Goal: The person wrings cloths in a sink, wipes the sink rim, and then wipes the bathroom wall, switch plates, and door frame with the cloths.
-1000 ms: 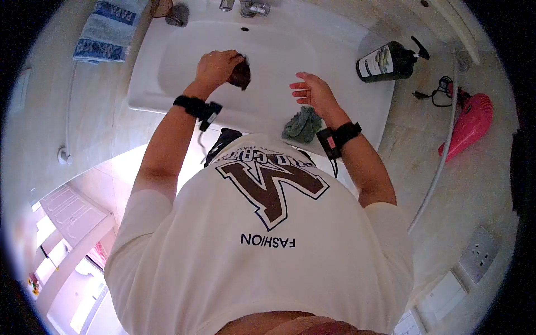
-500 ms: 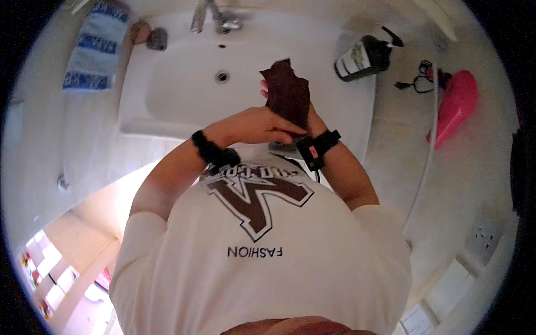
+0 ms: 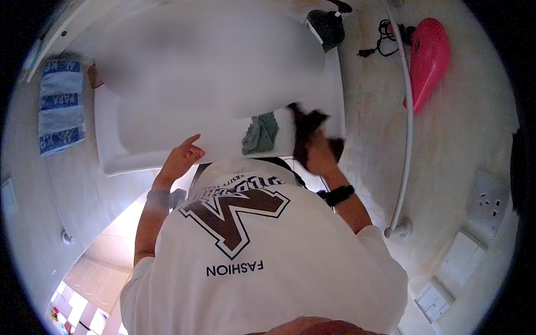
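Observation:
Dark brown cloth (image 3: 304, 131) hangs from my right hand (image 3: 321, 156), whose fingers are closed on it at the sink's front right edge. Both the cloth and that hand are somewhat blurred. My left hand (image 3: 183, 160) is over the front left rim of the white sink (image 3: 134, 159), index finger stretched out, the others loosely bent, with nothing in it. Between the hands a crumpled green cloth (image 3: 260, 134) lies on the sink's front edge, touched by neither hand. A large grey blur hides most of the basin and the tap area.
A dark pump bottle (image 3: 326, 28) stands at the sink's back right. On the right are a pink hair dryer (image 3: 430, 61) with its black cord, a white rail (image 3: 406, 111) and a wall socket (image 3: 488, 202). A blue and white towel (image 3: 61, 106) hangs on the left.
The brown cloth has passed from my left hand to my right, which has moved right with it. My left hand has drawn back to the left, empty. The view has shifted.

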Available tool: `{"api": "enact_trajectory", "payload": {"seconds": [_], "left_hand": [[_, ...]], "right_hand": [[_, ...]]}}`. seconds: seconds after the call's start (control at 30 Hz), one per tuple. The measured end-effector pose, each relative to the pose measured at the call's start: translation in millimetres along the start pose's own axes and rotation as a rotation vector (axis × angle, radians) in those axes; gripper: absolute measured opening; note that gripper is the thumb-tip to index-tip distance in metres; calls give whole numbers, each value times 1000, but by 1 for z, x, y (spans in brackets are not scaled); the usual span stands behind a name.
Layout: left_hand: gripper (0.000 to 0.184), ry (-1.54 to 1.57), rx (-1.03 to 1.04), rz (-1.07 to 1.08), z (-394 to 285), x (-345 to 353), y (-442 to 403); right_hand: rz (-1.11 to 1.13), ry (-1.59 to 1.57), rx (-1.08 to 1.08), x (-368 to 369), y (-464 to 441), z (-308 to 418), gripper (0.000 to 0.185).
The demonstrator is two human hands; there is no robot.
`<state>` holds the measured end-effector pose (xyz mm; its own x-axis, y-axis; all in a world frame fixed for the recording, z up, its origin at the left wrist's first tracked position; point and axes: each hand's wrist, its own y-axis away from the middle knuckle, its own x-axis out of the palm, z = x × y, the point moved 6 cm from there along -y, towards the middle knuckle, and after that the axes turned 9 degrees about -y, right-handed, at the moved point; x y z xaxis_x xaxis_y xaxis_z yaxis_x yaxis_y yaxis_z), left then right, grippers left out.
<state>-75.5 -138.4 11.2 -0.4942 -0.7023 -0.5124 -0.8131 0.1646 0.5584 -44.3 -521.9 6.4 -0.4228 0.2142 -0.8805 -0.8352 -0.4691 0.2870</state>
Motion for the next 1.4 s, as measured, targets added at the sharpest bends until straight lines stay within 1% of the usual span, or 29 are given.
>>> {"api": "enact_trajectory", "payload": {"seconds": [0.03, 0.07, 0.17, 0.2, 0.33, 0.37, 0.43, 0.47, 0.5, 0.53, 0.57, 0.63, 0.67, 0.77, 0.8, 0.83, 0.9, 0.97, 1.0, 1.03, 1.07, 1.1, 1.13, 1.17, 1.2, 1.23, 1.3, 1.37, 1.4], "left_hand": [[60, 48, -3, -25, 1, 0, 1], [60, 48, -7, -20, -7, 0, -1], [61, -97, -17, 48, -43, 0, -25], [61, -174, 98, 57, -64, 0, -35], [69, -453, 550, 7, -106, 43, -86], [71, -486, 627, 0, -110, 64, -92], [68, -618, 677, 37, -120, 99, -93], [69, -739, 730, 27, -119, 116, -95], [70, -859, 783, 16, -115, 130, -96], [66, -797, 812, -64, -112, 131, -94], [66, -805, 801, -60, -105, 129, -93], [57, -772, 917, 95, -91, 126, -87], [46, -747, 995, 66, -84, 122, -81], [37, -622, 922, 123, -53, 106, -69], [29, -515, 857, 25, -48, 90, -61], [29, -525, 828, 2, -32, 71, -42], [26, -619, 612, -165, -11, 35, -27], [24, -620, 485, -264, 40, 9, -9], [26, -607, 445, -390, 82, -6, 11], [25, -570, 397, -443, 98, -31, 32], [24, -645, 318, -499, 122, -48, 46], [31, -728, 275, -669, 168, -67, 56], [30, -701, 214, -680, 193, -93, 69], [29, -672, -38, -606, 207, -121, 85], [28, -863, -60, -748, 234, -136, 91], [28, -970, -7, -946, 246, -151, 90], [28, -892, -173, -853, 233, -151, 82], [26, -827, -134, -711, 224, -117, 64], [24, -759, 167, -813, 207, -88, 56]], "right_hand": [[0, 23, -46, 40, 7, 2, 47], [-116, 67, -123, 38, 11, 14, 47], [-124, -95, -129, 47, -19, 15, 48], [-76, -107, -186, 49, -30, 19, 56], [-132, -55, -200, 40, -70, 34, 62], [-173, -69, -95, 32, -78, 31, 67], [-225, -78, 118, 38, -80, 8, 80], [-180, -78, 197, 27, -75, -4, 81], [-247, -117, 252, 24, -61, -20, 79], [-321, -6, 270, 36, -48, -43, 79], [-277, 64, 309, 31, -36, -49, 77], [-181, 176, 268, 23, -20, -35, 71], [-163, 173, 238, 31, -14, -34, 70], [-104, 156, 99, 45, -10, -15, 66], [-64, 160, 41, 44, -12, -5, 64], [-66, 155, 4, 47, -9, 18, 64], [3, 130, -33, 45, -15, 32, 60], [-12, 133, -67, 57, -19, 52, 56], [22, 133, -97, 72, -21, 72, 56], [49, 134, -135, 82, -28, 83, 56], [36, 123, -193, 90, -30, 93, 55], [47, 137, -199, 92, -39, 114, 55], [69, 139, -246, 95, -49, 139, 55], [97, 142, -288, 94, -56, 164, 55], [110, 150, -287, 93, -64, 182, 55], [96, 158, -311, 100, -80, 197, 56], [97, 172, -323, 105, -89, 221, 57], [101, 187, -300, 113, -100, 244, 62], [96, 184, -292, 115, -104, 249, 62]]}}
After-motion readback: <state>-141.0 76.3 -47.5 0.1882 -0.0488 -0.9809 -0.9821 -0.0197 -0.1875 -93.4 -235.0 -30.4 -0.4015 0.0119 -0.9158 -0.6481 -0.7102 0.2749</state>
